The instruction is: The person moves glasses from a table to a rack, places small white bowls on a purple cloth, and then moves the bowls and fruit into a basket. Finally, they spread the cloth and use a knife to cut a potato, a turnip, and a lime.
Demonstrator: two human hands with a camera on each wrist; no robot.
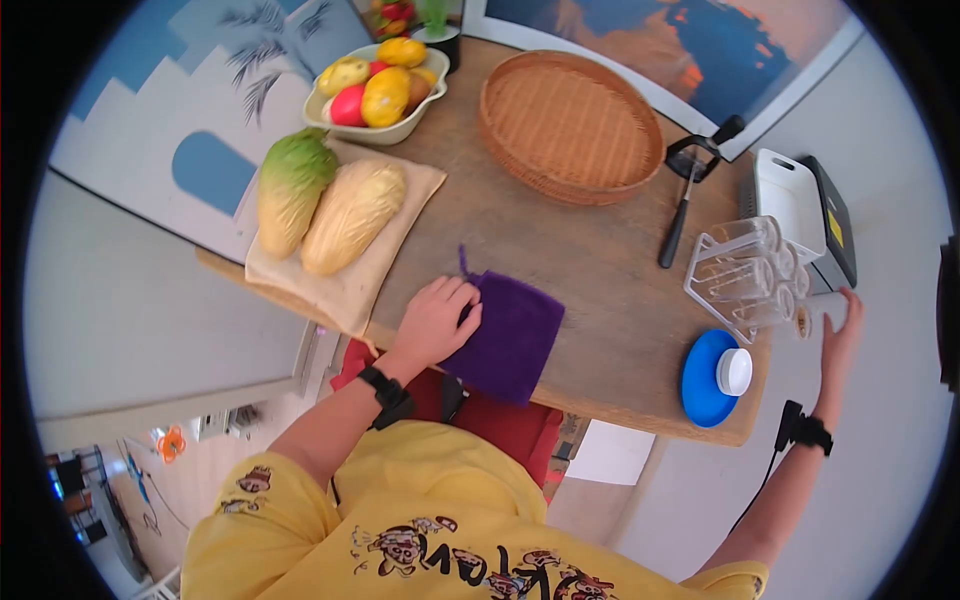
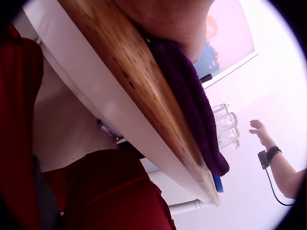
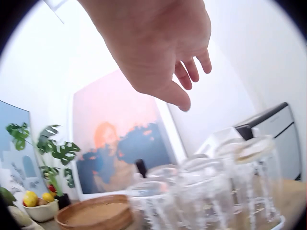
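Observation:
My left hand rests on the left edge of a purple drawstring pouch, fingers bent loosely over it. The pouch lies flat, reaching over the table's front edge; in the left wrist view its plush side shows below the hand. My right hand is held above several upside-down glasses, fingers loosely bent with nothing between them. In the head view the right hand overlaps the outermost glass, beside the clear rack of glasses.
A blue plate with a white lidded jar stands near the right front corner. Further back are a wicker tray, a black-handled tool and a white bin. Toy cabbages and a fruit bowl sit left.

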